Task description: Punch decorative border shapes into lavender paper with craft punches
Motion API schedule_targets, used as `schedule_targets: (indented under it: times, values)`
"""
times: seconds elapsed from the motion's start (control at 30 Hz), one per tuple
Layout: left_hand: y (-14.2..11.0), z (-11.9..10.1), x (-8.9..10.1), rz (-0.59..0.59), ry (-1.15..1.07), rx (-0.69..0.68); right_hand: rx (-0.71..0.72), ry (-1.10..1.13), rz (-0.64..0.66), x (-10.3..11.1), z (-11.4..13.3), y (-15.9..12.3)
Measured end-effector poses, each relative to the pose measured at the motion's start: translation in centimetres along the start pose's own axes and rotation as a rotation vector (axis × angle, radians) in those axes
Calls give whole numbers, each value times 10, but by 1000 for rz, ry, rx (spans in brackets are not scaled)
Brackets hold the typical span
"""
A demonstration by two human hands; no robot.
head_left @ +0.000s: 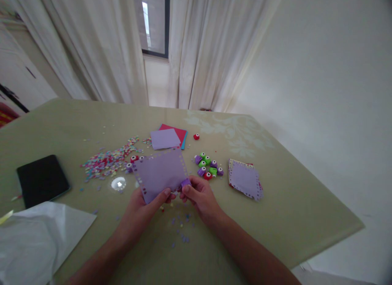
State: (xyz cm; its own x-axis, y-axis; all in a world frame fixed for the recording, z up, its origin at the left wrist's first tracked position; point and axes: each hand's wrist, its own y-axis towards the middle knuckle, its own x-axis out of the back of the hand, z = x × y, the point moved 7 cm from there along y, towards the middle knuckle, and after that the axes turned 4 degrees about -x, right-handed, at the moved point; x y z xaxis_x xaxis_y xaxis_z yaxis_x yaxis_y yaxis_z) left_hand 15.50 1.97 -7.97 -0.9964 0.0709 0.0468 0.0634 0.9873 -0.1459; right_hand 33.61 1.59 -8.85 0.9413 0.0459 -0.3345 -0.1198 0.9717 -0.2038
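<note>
A sheet of purple paper (162, 172) with small shapes punched along its edges is pinched by my left hand (148, 205) at its near edge, thumb on top. My right hand (200, 195) grips a small purple craft punch (185, 183) set at the sheet's near right corner. Whether the punch is pressed down cannot be seen. Beyond my right hand lies a cluster of small green, purple and red craft punches (208, 164). Farther right is a stack of punched purple sheets (245, 178) with red and yellow edges showing.
A heap of coloured paper confetti (107, 160) spreads to the left, with loose bits near my wrists. Plain purple card (165, 139) overlaps red and blue sheets behind. One red punch (196, 136) lies apart. A black tablet (43, 181) and a white bag (39, 240) are at left.
</note>
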Motion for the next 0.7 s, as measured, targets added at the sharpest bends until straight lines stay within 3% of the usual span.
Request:
schedule_targets:
  times: [0.27, 0.43, 0.5, 0.6, 0.7]
  values:
    - [-2, -2, -3, 39, 0, -2, 38, -80, -49, 0, 5, -2]
    - [1, 1, 4, -9, -32, -5, 1, -28, -16, -1, -1, -1]
    - [3, 5, 7, -31, -59, -4, 1, 16, -75, 8, -1, 2]
    - [4, 10, 10, -55, -78, 23, 70, 114, -189, 25, 10, 5]
    - [5, 5, 9, -29, -38, 6, 194, 117, -148, 29, 31, 4]
